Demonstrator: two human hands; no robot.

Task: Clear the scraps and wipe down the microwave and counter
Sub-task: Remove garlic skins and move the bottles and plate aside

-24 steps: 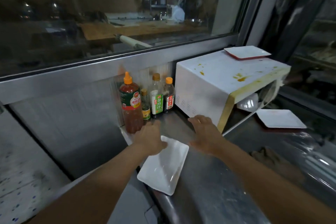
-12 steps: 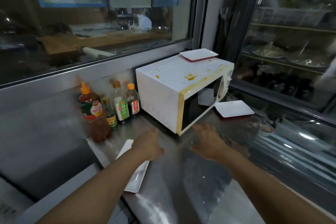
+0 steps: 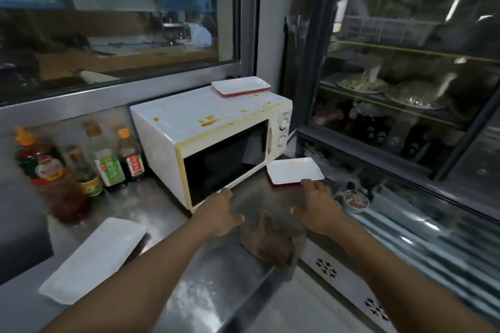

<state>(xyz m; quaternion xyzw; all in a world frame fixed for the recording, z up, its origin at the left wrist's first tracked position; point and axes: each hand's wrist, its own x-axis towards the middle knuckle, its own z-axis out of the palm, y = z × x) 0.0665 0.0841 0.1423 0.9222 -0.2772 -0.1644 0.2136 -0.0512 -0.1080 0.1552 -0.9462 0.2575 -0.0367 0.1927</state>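
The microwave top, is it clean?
No: the white top of the microwave carries several orange-brown sauce stains, and a white plate sits at its back corner.

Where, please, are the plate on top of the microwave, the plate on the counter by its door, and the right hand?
Plate on top of the microwave [image 3: 240, 85], head view, middle of its white face.
Plate by the door [image 3: 295, 170], head view, middle of its white face.
Right hand [image 3: 319, 205], head view, back of the hand.

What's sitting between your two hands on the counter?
Head view: a brown rag on the steel counter, between left hand and right hand.
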